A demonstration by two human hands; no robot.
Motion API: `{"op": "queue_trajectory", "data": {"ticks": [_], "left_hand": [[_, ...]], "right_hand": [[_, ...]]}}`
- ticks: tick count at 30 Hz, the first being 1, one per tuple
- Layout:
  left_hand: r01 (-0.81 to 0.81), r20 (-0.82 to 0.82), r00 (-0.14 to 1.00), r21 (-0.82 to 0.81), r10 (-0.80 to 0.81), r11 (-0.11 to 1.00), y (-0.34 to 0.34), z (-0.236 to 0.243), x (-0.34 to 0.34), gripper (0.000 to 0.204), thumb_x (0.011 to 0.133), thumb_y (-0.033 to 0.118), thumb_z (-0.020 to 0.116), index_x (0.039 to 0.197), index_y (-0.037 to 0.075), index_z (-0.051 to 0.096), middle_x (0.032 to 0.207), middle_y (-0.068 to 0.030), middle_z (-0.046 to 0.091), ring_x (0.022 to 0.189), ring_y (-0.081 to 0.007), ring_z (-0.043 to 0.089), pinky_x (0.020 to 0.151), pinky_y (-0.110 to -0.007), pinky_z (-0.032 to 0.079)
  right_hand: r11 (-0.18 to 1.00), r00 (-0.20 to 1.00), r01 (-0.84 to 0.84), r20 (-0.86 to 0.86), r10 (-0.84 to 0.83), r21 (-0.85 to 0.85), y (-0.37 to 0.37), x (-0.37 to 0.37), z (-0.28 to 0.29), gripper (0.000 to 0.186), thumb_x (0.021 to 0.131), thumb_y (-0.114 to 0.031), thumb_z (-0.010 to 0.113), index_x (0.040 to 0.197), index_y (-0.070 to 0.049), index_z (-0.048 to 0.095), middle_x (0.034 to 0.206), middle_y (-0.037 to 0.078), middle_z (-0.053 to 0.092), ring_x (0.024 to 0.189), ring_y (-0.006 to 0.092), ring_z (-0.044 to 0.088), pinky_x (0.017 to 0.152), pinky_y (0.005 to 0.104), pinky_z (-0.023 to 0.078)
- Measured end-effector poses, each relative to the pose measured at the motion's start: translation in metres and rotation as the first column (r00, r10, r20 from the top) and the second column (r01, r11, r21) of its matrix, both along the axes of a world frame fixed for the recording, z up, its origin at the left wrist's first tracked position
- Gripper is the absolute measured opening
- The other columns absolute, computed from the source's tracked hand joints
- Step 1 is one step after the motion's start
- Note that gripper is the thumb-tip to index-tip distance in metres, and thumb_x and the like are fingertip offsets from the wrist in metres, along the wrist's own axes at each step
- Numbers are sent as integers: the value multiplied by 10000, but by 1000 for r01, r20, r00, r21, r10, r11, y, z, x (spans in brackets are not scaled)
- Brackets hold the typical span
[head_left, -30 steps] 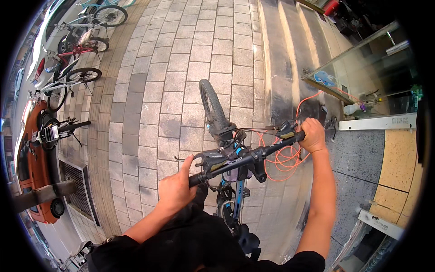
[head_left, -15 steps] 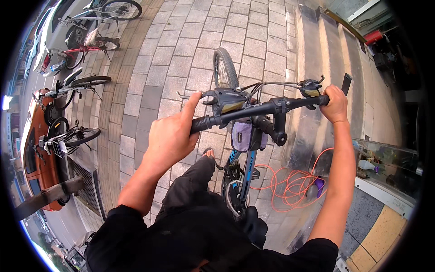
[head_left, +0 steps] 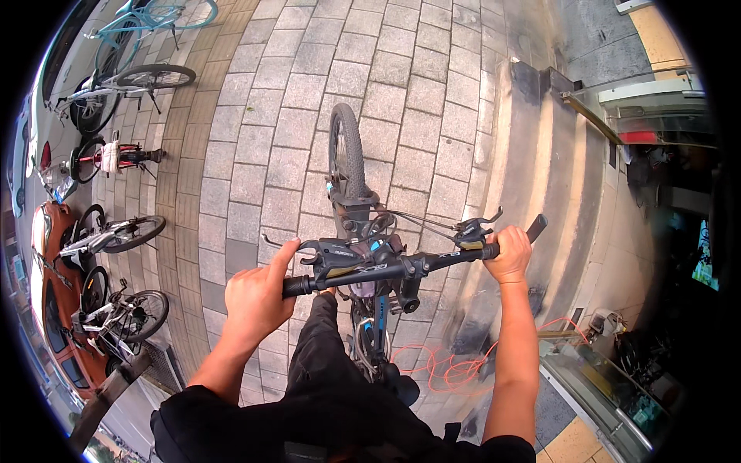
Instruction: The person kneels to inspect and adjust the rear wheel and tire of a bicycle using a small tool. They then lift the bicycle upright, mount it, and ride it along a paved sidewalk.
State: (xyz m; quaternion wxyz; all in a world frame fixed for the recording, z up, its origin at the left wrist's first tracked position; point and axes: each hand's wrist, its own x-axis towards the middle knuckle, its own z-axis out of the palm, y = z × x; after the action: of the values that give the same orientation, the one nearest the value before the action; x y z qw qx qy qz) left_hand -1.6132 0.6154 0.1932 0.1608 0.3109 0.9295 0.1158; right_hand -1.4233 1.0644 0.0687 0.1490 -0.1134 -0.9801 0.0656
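Observation:
I stand at a dark bicycle with its handlebar (head_left: 378,272) across in front of me. The left end of the bar is in my left hand (head_left: 257,299), closed round the grip with one finger stretched toward the brake lever (head_left: 278,244). Round the right grip, my right hand (head_left: 509,255) is wrapped, and a black bar end (head_left: 536,227) sticks out past it. The knobby front wheel (head_left: 353,158) points away over the paving, slightly left. Below the bar show the blue-marked frame (head_left: 380,328) and part of a purplish bag, mostly hidden.
Stone steps (head_left: 532,177) rise at the right, beside a shop entrance with a glass case (head_left: 610,382). An orange hose or cable (head_left: 455,370) lies coiled near the steps. Several parked bicycles (head_left: 127,235) and an orange car (head_left: 65,309) line the left. Grey paving (head_left: 309,92) stretches ahead.
The view has shifted along the steps and parked bicycles. The handlebar and both hands sit lower and further left in view, and the front wheel shows more. Both hands keep their grips.

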Motion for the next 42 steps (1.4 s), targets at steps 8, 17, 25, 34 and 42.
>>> {"op": "queue_trajectory", "data": {"ticks": [8,17,25,34,42], "left_hand": [[275,-95,958,46,-270,960,144,11,-299,691,727,106,776,1395,240,664,634,-5,627,540,-252,631,511,-414,468],[320,-74,946,70,-315,945,305,0,-571,763,752,149,801,1477,262,593,672,2,673,561,-261,669,521,-429,496],[269,-7,963,-81,-271,960,456,-17,-832,816,790,187,773,1540,345,492,698,-76,711,680,-344,740,609,-490,567],[37,-53,998,0,-37,999,599,-55,-1138,843,798,158,723,1570,364,452,837,-113,761,815,-399,748,744,-542,585],[232,-181,948,-178,-263,956,814,-35,-1439,777,812,204,725,1547,324,503,909,-161,783,880,-394,758,801,-521,606]], "right_hand": [[965,964,258,74,-254,-51,55,-152,-9,237,763,-102,755,716,-108,524,746,89,557,714,347,599,666,482,484],[960,959,279,49,-279,6,227,-417,-3,228,724,-108,785,731,-136,559,769,60,583,758,333,625,692,473,496],[964,965,259,13,-260,61,387,-678,2,202,740,-133,783,748,-113,583,799,87,622,794,353,654,708,492,524],[973,989,145,-2,-147,182,597,-1077,6,119,761,-193,740,778,-125,644,848,91,682,867,346,692,777,486,550],[928,934,358,-14,-358,107,714,-1290,-11,141,767,-212,744,824,-102,675,880,95,709,890,341,708,799,489,567]]}}
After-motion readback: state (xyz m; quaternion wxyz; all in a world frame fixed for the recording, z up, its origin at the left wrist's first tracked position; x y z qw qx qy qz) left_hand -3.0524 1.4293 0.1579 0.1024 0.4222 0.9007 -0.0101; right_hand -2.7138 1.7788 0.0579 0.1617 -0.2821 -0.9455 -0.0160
